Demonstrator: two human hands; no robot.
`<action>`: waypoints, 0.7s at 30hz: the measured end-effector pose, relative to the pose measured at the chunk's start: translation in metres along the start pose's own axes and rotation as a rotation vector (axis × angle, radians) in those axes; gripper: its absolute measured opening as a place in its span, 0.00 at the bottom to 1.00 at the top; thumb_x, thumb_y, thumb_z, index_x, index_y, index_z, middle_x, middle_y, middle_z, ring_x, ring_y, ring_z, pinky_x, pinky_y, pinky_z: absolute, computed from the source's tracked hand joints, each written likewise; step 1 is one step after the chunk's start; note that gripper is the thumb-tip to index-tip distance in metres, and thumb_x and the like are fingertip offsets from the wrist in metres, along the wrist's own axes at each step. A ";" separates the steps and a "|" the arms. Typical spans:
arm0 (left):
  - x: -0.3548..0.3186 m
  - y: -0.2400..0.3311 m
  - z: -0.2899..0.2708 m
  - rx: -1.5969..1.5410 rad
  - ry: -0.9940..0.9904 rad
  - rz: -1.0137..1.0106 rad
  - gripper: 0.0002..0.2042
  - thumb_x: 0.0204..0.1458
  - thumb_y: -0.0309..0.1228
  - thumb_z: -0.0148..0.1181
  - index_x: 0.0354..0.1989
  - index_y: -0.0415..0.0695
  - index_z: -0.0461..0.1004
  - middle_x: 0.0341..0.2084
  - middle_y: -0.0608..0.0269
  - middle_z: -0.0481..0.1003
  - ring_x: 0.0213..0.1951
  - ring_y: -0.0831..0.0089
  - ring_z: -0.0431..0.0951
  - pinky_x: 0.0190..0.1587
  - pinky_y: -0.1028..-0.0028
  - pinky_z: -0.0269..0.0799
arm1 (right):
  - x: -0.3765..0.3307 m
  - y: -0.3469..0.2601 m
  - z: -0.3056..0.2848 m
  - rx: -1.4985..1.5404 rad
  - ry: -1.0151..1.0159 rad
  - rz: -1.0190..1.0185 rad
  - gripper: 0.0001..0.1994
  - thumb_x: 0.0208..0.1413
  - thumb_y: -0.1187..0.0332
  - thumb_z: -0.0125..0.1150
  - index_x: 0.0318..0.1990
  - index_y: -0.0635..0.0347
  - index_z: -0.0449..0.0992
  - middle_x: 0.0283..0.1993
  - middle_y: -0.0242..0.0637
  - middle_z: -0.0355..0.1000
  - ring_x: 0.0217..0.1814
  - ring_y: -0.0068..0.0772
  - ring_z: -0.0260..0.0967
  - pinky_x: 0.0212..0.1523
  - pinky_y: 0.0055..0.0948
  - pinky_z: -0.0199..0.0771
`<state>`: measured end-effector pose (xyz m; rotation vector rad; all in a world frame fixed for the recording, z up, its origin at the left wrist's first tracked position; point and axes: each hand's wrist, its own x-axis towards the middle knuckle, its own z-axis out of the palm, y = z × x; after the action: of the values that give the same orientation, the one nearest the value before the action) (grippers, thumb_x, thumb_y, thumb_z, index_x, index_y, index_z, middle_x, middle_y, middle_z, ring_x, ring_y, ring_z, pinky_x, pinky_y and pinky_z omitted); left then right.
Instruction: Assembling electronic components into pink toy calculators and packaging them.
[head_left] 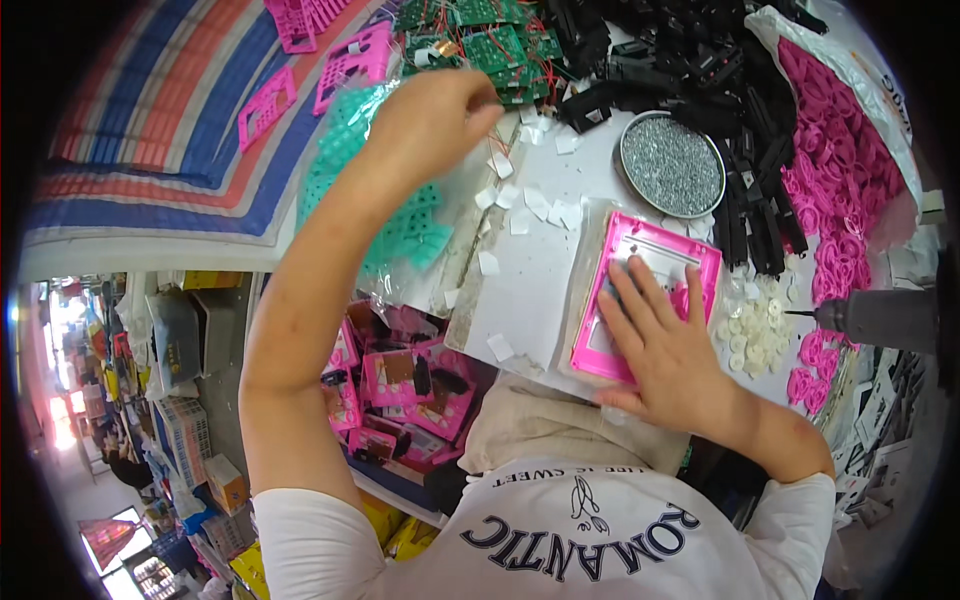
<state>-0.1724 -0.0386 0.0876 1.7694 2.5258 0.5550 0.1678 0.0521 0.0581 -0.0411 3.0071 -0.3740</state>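
Two hands at work. Right hand (668, 350) lies flat, fingers spread, on pink frame (652, 290). Left hand (432, 112) reaches toward circuit boards (490, 45), fingers pinched; contents unclear.

A white short-sleeved T-shirt (590, 540) with dark arched lettering and a small printed emblem; both forearms bare.
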 end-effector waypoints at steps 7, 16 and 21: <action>0.097 -0.021 0.033 0.305 0.086 -0.106 0.11 0.54 0.32 0.56 0.39 0.43 0.83 0.40 0.49 0.82 0.43 0.49 0.83 0.43 0.51 0.78 | -0.003 0.002 0.006 0.036 -0.006 -0.023 0.49 0.51 0.36 0.63 0.70 0.69 0.62 0.77 0.56 0.51 0.83 0.53 0.42 0.70 0.77 0.40; 0.169 -0.064 0.021 0.761 -0.037 -0.066 0.10 0.50 0.28 0.58 0.35 0.51 0.85 0.33 0.55 0.84 0.41 0.55 0.84 0.52 0.53 0.65 | -0.007 0.008 0.011 0.077 0.043 -0.062 0.44 0.52 0.42 0.67 0.69 0.64 0.63 0.77 0.53 0.52 0.83 0.51 0.43 0.70 0.75 0.45; 0.158 -0.079 -0.014 0.639 0.577 0.355 0.05 0.50 0.31 0.64 0.33 0.49 0.85 0.27 0.59 0.83 0.33 0.59 0.82 0.48 0.51 0.67 | -0.007 0.010 0.007 0.071 0.076 -0.080 0.41 0.54 0.45 0.66 0.68 0.64 0.65 0.76 0.52 0.54 0.82 0.51 0.45 0.70 0.72 0.49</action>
<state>-0.3046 0.0780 0.1087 2.6393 3.0161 0.2997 0.1752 0.0602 0.0498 -0.1440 3.0714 -0.5009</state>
